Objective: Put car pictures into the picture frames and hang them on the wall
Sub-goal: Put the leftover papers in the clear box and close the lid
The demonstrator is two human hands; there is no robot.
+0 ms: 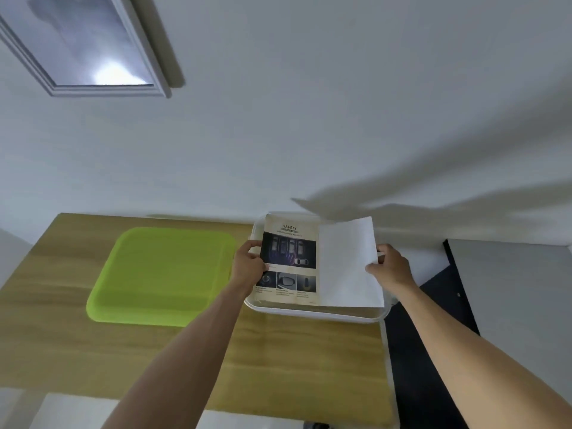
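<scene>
A car picture page (289,261) headed "SAFETY", with dark car photos, lies in a clear tray (312,314) at the table's far right. My left hand (249,263) grips the page's left edge. My right hand (391,267) pinches the right edge of a white sheet (348,264), lifted and turned back over the page's right part. A silver picture frame (83,44) hangs on the wall at the upper left; what is in it is blurred by glare.
A lime-green tray (161,277) sits on the wooden table (62,342) left of the clear tray. The table stands against a white wall (309,119). A dark surface (433,335) lies to the right of the table's edge.
</scene>
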